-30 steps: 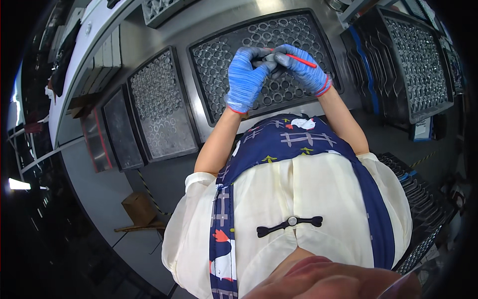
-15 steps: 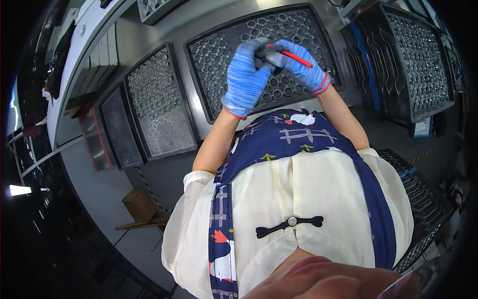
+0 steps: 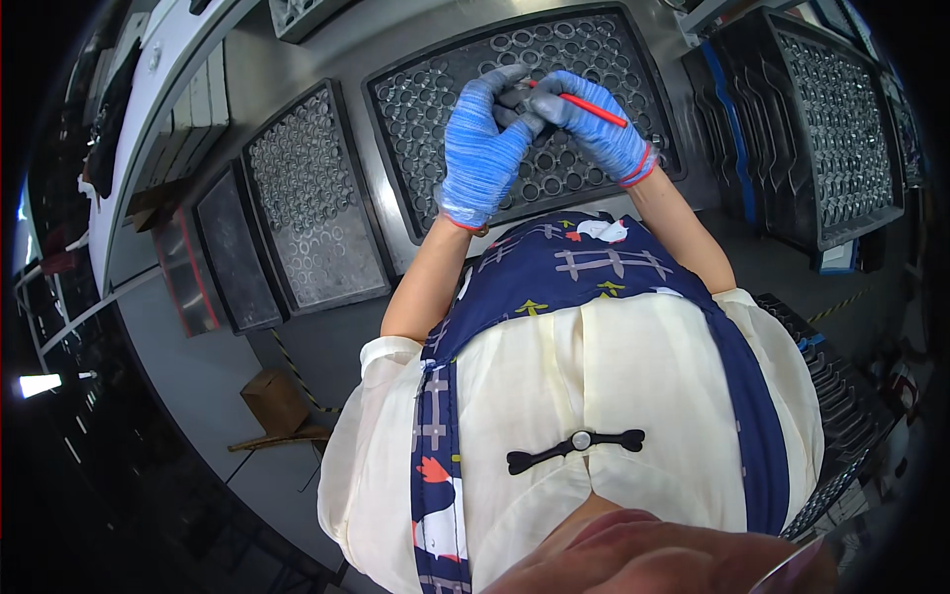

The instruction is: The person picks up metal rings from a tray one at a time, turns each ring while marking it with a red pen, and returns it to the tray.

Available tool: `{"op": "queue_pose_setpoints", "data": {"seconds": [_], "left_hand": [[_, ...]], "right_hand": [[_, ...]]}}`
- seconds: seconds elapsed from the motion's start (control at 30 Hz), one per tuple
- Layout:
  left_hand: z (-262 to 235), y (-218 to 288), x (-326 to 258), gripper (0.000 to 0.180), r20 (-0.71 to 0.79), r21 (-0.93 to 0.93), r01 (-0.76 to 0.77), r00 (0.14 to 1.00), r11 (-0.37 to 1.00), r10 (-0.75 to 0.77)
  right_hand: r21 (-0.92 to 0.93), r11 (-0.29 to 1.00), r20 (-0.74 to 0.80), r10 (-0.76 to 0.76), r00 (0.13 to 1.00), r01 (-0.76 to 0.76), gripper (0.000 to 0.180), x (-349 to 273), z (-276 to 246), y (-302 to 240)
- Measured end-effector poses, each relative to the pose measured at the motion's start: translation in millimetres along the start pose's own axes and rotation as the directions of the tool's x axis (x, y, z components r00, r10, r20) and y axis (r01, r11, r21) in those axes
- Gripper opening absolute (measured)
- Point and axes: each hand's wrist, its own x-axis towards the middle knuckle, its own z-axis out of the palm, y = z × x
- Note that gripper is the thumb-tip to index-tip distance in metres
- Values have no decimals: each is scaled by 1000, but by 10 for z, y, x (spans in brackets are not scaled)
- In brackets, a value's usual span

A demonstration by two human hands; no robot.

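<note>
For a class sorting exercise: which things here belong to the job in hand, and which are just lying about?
In the job:
- left hand
- right hand, holding a red pen-like tool
- black tray of rings beneath them
- part-filled tray to its left, probably

Apparently just lying about:
- cardboard box
- brown board under it

The hands are partly hiding a red tool; the table's far edge is lying out of view.
</note>
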Motion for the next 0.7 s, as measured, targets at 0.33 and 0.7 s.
{"op": "queue_pose_setpoints", "data": {"seconds": [0.33, 0.7], "left_hand": [[-36, -3, -33, 33, -5, 271, -90, 995, 958, 95], [-43, -37, -11, 33, 24, 295, -128, 992, 947, 127]], "right_hand": [[187, 982, 7, 1, 1000, -3, 30, -55, 26, -27], [-60, 994, 2, -91, 996, 91, 30, -102, 5, -78]]}}
